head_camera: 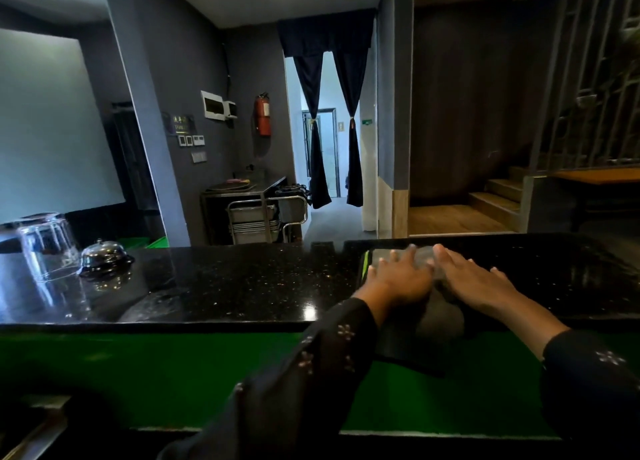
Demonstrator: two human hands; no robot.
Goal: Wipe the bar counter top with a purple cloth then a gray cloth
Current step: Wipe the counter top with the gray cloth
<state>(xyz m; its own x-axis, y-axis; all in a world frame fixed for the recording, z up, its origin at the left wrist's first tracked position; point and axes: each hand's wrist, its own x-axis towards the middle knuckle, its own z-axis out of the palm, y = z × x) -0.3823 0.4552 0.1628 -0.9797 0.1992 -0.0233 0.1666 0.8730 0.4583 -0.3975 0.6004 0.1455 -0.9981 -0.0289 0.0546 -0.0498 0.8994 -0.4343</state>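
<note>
Dim room, ceiling spots, glare on the counter (pixel 242 286), bowed wide-angle edges.

Grey walls (pixel 180 61), dark tied curtains (pixel 317 120) at a doorway, red extinguisher (pixel 263 113), wooden steps (pixel 498 196).

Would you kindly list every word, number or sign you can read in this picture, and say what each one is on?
"TOILET", only partly legible, on the dark wall sign on the pillar; the characters above it are too blurred to read.
Green sign by the curtained doorway: too small to read.
Fire extinguisher label: blurred, unreadable.
Small plaque beyond the doorway: unreadable.
No text shows on the bar counter top, the bell or the glass.
</note>
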